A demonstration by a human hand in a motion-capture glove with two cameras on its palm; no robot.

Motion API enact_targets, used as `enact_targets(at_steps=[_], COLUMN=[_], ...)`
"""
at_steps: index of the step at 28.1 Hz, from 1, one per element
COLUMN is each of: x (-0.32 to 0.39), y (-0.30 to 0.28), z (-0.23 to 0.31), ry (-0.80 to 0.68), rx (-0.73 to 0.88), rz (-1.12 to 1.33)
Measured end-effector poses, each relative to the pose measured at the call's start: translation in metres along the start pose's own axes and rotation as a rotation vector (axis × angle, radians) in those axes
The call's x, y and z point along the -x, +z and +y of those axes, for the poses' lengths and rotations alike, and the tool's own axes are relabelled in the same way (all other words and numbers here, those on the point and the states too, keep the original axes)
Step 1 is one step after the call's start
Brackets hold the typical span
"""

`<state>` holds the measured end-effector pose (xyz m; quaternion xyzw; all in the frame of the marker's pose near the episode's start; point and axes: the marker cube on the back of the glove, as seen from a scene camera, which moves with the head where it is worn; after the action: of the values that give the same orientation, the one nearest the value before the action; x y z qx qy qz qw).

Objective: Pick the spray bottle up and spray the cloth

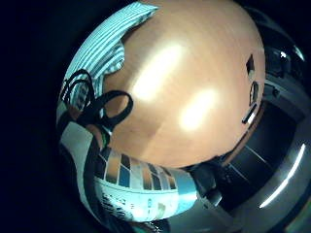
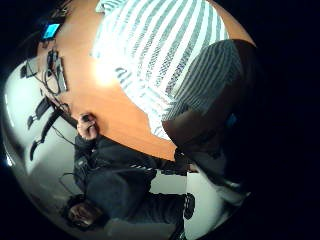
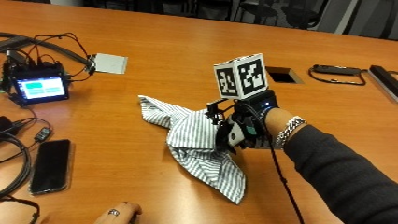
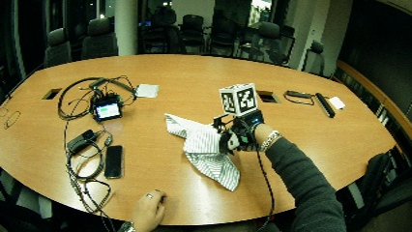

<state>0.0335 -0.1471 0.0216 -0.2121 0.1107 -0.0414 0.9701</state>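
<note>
The gloved right hand (image 3: 245, 128) hangs at the edge of the striped cloth (image 3: 194, 144), which lies crumpled on the wooden table (image 3: 174, 56). A spray bottle (image 1: 146, 191) with a patterned label sits against the palm in the little-finger-side view; the hand appears to grasp it, though the fingers themselves are not clearly visible. The bottle is judged rigid, light and smooth-walled; hold it around the body below the trigger head. The cloth is soft and may shift under spray.

striped cloth (image 3: 199, 144) crumpled on table; spray bottle (image 1: 146, 189) held above
</note>
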Motion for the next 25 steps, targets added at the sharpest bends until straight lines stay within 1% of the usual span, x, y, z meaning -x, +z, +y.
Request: enact_targets(at_steps=[6, 10, 16, 21, 25], x=[0.0, -0.001, 0.006, 0.021, 0.035], y=[0.007, -0.001, -0.037, -0.06, -0.063], z=[-0.004, -0.001, 0.007, 0.01, 0.01], ry=[0.004, -0.008, -0.082, -0.2, -0.281], rx=[0.024, -0.004, -0.162, -0.32, -0.438], rz=[0.009, -0.032, -0.176, -0.392, -0.567])
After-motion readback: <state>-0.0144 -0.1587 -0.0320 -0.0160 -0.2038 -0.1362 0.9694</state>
